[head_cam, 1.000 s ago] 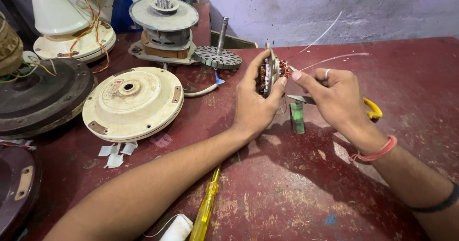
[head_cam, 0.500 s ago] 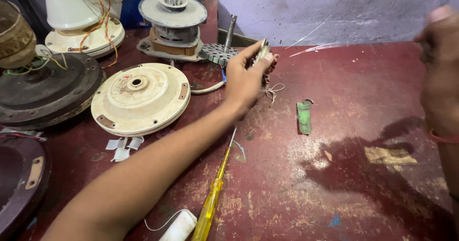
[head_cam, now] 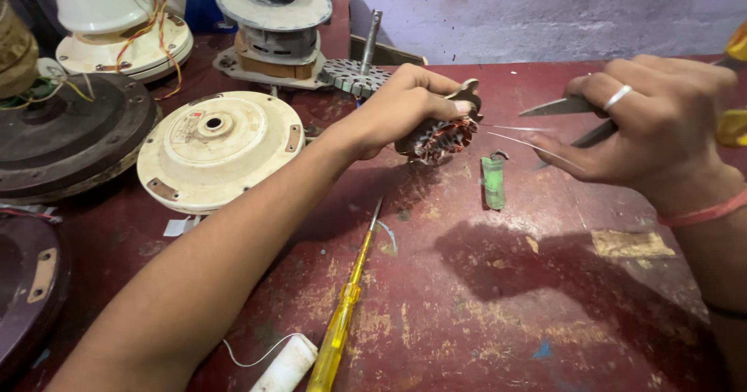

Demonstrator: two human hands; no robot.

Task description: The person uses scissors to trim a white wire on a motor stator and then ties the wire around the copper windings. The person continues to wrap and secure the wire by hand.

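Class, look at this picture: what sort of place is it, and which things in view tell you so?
Probably a repair workshop for electric fans or motors. A cream motor cover lies opened on the worn red bench, the left hand holds a copper-wound coil piece, and a yellow screwdriver lies near.

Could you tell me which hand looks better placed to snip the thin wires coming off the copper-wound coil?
Probably the right hand: it holds the yellow-handled metal scissors beside the thin pale wires. The left hand is gripping the copper-wound motor coil.
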